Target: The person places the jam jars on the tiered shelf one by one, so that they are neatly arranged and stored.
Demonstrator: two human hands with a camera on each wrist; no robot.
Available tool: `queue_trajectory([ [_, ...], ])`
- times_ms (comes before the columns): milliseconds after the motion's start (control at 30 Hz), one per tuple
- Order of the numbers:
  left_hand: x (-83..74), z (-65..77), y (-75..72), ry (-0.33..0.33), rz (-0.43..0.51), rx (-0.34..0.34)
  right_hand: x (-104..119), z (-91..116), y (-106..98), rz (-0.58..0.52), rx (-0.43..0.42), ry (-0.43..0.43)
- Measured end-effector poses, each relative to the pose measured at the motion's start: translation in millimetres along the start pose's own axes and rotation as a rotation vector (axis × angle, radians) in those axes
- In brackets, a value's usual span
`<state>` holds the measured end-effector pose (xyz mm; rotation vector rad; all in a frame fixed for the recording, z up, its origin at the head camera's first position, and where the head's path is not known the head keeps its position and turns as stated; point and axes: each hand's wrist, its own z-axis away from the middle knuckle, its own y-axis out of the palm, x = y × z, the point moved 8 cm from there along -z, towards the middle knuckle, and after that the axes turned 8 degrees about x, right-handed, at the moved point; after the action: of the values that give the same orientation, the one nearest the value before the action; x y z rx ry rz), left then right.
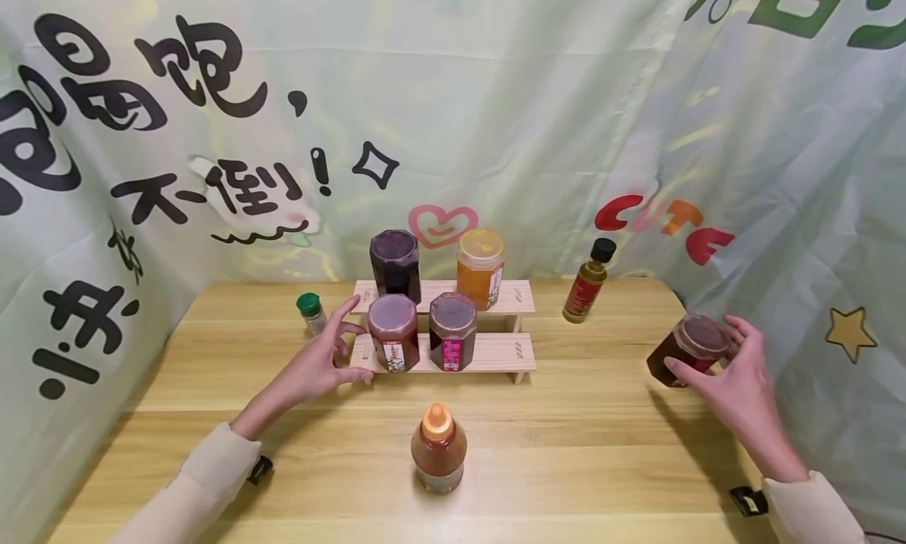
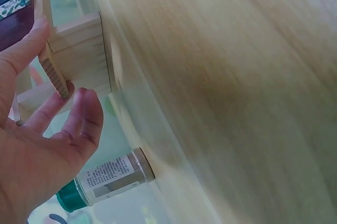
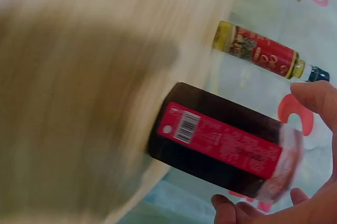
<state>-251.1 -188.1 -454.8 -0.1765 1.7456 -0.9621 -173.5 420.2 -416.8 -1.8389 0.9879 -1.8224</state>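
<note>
At the right of the table my right hand [image 1: 743, 387] holds a dark jar [image 1: 686, 351] near its lid, thumb on the near side and fingers on the far side. The jar is tilted, and a red label [image 3: 221, 140] with a barcode faces the right wrist camera. My left hand [image 1: 322, 355] grips the left end of a two-step wooden stand [image 1: 499, 351], thumb at the lower board's front edge and fingers behind it. A reddish jar [image 1: 393, 336] and a dark jar with a pink label [image 1: 451, 332] stand on the lower step.
On the upper step are a dark purple jar [image 1: 395, 265] and an orange-yellow jar [image 1: 481, 269]. A green-capped shaker [image 2: 105, 179] stands left of the stand, an oil bottle [image 1: 586, 284] right of it. A sauce bottle [image 1: 439, 450] stands in front. Printed cloth [image 1: 552, 135] surrounds the table.
</note>
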Motion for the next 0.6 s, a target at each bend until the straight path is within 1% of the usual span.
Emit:
queue_trajectory([
  [167,0.3,-0.8,0.0,0.002,-0.001,0.003,-12,-2,4,-0.008,0.004,0.001],
  [267,0.4,-0.6,0.4,0.007,-0.002,0.003,-16,-3,6,-0.002,0.000,-0.013],
  [433,0.1,-0.7,0.3,0.008,-0.002,0.003,-20,-5,8,-0.006,-0.003,-0.057],
  [600,0.9,-0.3,-0.5,0.000,-0.003,0.009,-23,-6,11,-0.006,-0.013,-0.060],
])
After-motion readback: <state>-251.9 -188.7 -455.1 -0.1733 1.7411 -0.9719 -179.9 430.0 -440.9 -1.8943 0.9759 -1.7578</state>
